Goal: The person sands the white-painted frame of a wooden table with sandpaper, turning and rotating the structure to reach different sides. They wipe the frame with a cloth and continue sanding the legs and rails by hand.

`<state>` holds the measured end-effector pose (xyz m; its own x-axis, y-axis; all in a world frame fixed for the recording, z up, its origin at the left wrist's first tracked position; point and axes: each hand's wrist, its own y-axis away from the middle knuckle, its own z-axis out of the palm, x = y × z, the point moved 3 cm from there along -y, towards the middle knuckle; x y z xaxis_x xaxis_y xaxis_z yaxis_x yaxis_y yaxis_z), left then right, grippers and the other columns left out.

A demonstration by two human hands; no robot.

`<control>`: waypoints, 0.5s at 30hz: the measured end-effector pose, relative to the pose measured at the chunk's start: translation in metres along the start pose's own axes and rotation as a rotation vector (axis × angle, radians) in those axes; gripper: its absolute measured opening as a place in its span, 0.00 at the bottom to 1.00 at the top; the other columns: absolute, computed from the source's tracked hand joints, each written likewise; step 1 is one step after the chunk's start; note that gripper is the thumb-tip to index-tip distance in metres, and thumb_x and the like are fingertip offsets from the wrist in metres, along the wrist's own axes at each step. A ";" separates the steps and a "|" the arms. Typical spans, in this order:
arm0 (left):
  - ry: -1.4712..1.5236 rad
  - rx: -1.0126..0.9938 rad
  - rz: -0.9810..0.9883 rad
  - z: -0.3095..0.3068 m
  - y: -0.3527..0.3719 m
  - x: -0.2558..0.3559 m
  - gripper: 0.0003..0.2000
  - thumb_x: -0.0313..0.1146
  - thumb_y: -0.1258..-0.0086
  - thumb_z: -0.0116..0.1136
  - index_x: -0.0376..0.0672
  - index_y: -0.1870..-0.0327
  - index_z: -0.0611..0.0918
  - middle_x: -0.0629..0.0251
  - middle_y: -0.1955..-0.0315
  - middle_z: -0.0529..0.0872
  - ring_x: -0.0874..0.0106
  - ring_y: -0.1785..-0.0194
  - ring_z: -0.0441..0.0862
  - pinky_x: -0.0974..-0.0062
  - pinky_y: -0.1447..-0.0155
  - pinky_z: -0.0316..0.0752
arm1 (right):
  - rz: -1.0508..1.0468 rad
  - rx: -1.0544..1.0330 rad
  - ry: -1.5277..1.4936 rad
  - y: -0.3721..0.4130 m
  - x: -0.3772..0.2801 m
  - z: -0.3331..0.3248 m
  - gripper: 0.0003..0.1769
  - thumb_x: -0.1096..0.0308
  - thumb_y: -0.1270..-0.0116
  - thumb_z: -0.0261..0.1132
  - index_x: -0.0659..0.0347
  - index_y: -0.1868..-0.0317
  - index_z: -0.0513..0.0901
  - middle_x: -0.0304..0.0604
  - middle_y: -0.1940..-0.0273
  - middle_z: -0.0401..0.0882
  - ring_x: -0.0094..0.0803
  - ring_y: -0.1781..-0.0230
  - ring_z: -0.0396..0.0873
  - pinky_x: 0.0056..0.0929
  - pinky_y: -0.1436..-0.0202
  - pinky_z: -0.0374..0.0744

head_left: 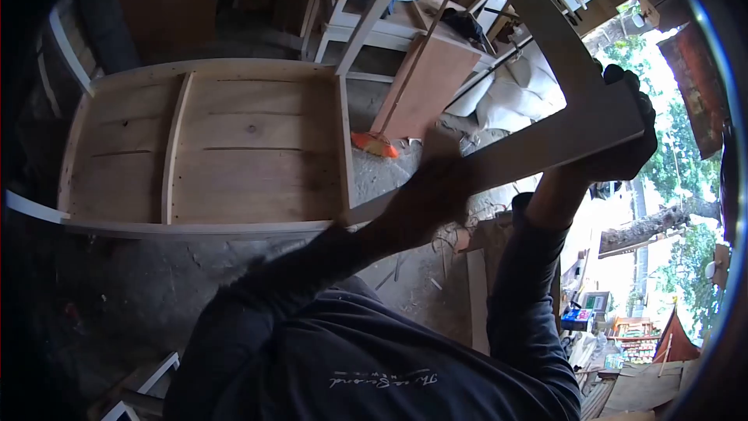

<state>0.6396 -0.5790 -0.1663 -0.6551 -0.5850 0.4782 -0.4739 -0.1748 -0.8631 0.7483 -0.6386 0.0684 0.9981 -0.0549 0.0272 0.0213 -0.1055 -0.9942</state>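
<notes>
Head view, looking down past own dark long-sleeved torso. Both arms are reaching forward to a pale wooden rail (530, 148) that is running diagonally from lower left to upper right, above the ground (156, 288). The left hand (436, 183) is gripping the rail near its middle. The hand is motion-blurred and in shadow, so the fingers appear to be curled around the wood, but their exact spread cannot be told. The right hand (623, 148) is clamping the rail's upper right end, with the palm underneath and the fingers (617, 76) pressed together and hooking over the top edge. At that end a second rail (538, 23) is meeting the first at an angle and rising toward the top of the frame. The rail's lower end is sitting just beside the near right corner of an open wooden cabinet carcass (249, 179), which is lying on its back on the ground with one divider showing inside. An orange object (374, 144) is lying on the ground just right of the carcass. A brown board (428, 82) is leaning behind it, and white sacks (518, 93) are lying beyond the rail.
</notes>
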 end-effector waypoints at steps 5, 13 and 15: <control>-0.147 0.084 -0.308 0.022 0.143 -0.036 0.36 0.23 0.33 0.60 0.37 0.21 0.63 0.46 0.25 0.65 0.46 0.21 0.60 0.42 0.20 0.53 | -0.093 -0.010 0.245 -0.008 -0.017 0.008 0.16 0.69 0.24 0.53 0.80 0.54 0.78 0.62 0.59 0.84 0.47 0.57 0.86 0.37 0.48 0.86; -0.147 0.200 0.170 -0.031 -0.133 0.072 0.38 0.24 0.32 0.59 0.37 0.20 0.60 0.44 0.20 0.55 0.45 0.16 0.49 0.41 0.19 0.46 | 0.417 0.089 -1.101 0.004 0.010 0.009 0.21 0.63 0.19 0.40 0.69 0.53 0.76 0.57 0.49 0.80 0.46 0.41 0.77 0.45 0.30 0.73; -0.182 0.135 0.039 -0.015 -0.068 0.045 0.37 0.25 0.31 0.57 0.36 0.20 0.59 0.45 0.20 0.56 0.46 0.16 0.49 0.42 0.18 0.45 | 0.544 0.107 -1.174 0.007 0.014 0.009 0.21 0.63 0.20 0.41 0.69 0.53 0.77 0.57 0.50 0.80 0.47 0.42 0.78 0.45 0.32 0.74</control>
<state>0.6340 -0.5819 -0.0832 -0.5486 -0.7247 0.4170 -0.3591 -0.2462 -0.9002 0.7630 -0.6311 0.0606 0.3323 0.8379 -0.4331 -0.4501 -0.2626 -0.8535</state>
